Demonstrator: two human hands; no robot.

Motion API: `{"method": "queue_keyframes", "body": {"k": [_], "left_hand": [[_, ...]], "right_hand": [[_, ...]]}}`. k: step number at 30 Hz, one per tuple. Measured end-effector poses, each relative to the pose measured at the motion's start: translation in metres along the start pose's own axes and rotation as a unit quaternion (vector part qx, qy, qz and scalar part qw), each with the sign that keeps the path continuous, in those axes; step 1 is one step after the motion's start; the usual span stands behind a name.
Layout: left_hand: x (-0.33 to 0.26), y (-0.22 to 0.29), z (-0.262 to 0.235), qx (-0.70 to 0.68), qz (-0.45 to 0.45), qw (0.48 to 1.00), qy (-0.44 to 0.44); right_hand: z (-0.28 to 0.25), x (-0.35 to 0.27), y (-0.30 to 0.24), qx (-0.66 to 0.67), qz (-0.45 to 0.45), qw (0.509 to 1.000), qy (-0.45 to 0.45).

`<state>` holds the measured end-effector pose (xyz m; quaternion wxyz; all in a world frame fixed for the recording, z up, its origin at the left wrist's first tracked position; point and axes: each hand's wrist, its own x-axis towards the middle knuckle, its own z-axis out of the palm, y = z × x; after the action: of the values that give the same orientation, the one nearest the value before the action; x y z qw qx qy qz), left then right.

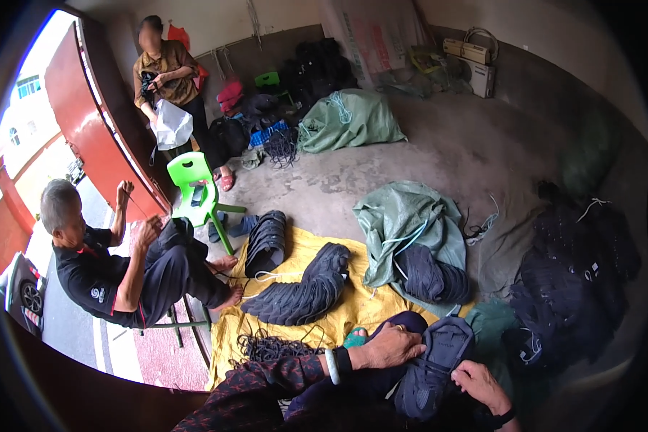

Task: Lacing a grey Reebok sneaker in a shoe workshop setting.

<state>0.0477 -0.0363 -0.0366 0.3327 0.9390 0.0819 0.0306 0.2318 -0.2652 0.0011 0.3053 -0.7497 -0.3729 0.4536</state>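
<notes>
A dark navy shoe upper (439,345) lies over my lap, its opening toward the far side and a lace across its front. My left hand (390,348), with a pale bangle and a black band at the wrist, grips the upper's left edge with the fingers curled. At the right edge my right hand (481,386) is closed, thumb and fingertips together beside the lacing. Whatever is pinched there is too small to make out. Loose black laces (273,347) lie in a tangle left of my knees.
A yellow sheet (353,288) bears nested rows of dark uppers (299,291). Green sacks (403,216) and a dark heap (569,281) lie beyond and right. One person (93,252) sits at left handling dark material; another (169,79) stands behind a green chair (194,187).
</notes>
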Motion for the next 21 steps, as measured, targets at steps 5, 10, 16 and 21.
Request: {"method": "queue_keyframes", "body": {"k": [5,10,16,21], "left_hand": [[-0.001,0.0,-0.002,-0.008,0.003,1.0,-0.023],[-0.003,-0.007,0.005,-0.036,0.004,0.999,-0.024],[-0.002,-0.008,-0.004,-0.077,0.005,0.995,-0.059],[-0.001,-0.009,-0.006,-0.121,0.014,0.991,-0.063]], "right_hand": [[-0.002,-0.005,-0.007,-0.019,-0.023,1.0,-0.003],[-0.002,0.0,0.001,0.005,-0.006,1.0,-0.016],[0.0,0.0,-0.002,-0.01,-0.017,1.0,-0.005],[-0.002,0.003,-0.003,-0.017,-0.019,1.0,-0.008]]}}
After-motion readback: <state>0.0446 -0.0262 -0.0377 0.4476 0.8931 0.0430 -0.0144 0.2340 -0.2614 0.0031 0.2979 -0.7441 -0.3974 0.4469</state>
